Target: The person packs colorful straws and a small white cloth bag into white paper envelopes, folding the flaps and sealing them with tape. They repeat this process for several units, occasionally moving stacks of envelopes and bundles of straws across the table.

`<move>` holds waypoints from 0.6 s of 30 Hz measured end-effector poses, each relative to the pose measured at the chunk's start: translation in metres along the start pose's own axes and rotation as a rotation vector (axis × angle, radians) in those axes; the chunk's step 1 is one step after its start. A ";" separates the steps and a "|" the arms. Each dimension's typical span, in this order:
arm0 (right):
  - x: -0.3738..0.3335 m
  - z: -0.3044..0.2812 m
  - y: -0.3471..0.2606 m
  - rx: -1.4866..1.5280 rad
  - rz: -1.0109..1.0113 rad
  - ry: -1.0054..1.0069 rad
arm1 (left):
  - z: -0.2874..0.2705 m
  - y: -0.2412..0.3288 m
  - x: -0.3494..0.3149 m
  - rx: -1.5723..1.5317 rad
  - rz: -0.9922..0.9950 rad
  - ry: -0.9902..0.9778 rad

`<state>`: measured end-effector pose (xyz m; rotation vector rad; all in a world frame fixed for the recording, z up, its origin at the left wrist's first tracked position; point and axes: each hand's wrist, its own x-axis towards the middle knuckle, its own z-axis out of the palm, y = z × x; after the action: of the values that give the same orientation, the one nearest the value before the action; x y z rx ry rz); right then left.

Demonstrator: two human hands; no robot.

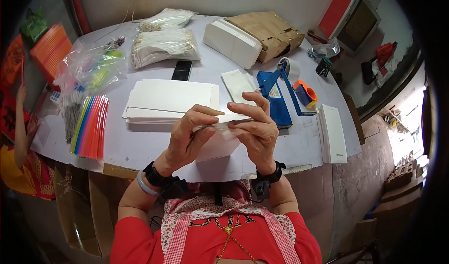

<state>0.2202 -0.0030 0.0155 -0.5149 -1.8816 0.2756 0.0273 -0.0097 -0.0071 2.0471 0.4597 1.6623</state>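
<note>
A white cardboard box stands upright near the table's front edge, between my two hands. My left hand pinches the left side of its top flap with thumb and fingers. On the opposite side, my right hand has its thumb and fingertips closed on the same flap, its upper fingers raised and bent. The inside of the box is hidden. Just beyond my left hand lies a stack of flat white cartons. Past my right hand are a blue tape dispenser and a folded white sheet or pouch.
Colourful thin sticks and clear plastic bags lie at left. A black phone, bagged white bundles and more cartons sit farther back. A long white box lies at the right edge. Another person's hand shows far left.
</note>
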 end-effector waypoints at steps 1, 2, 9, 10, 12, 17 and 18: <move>-0.003 0.000 0.001 -0.003 0.001 0.001 | 0.001 -0.002 0.000 0.018 0.021 0.001; -0.007 -0.001 0.002 0.171 0.018 0.095 | 0.001 -0.005 0.001 0.015 0.022 -0.001; 0.001 -0.029 -0.022 0.170 -0.059 0.052 | 0.004 -0.016 0.007 0.019 -0.007 0.055; -0.001 -0.025 -0.024 0.018 -0.031 -0.017 | 0.004 -0.015 0.008 0.014 -0.005 0.051; -0.003 -0.016 -0.024 -0.282 0.027 -0.156 | 0.002 -0.014 0.005 -0.010 -0.062 0.072; -0.002 0.001 -0.011 -0.324 0.020 -0.016 | 0.003 -0.011 0.002 -0.093 -0.099 0.082; -0.002 0.005 -0.007 -0.307 0.029 0.008 | 0.003 -0.011 0.002 -0.091 -0.099 0.082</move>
<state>0.2148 -0.0096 0.0145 -0.7491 -1.9195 0.0015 0.0307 -0.0001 -0.0122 1.8668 0.4955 1.6816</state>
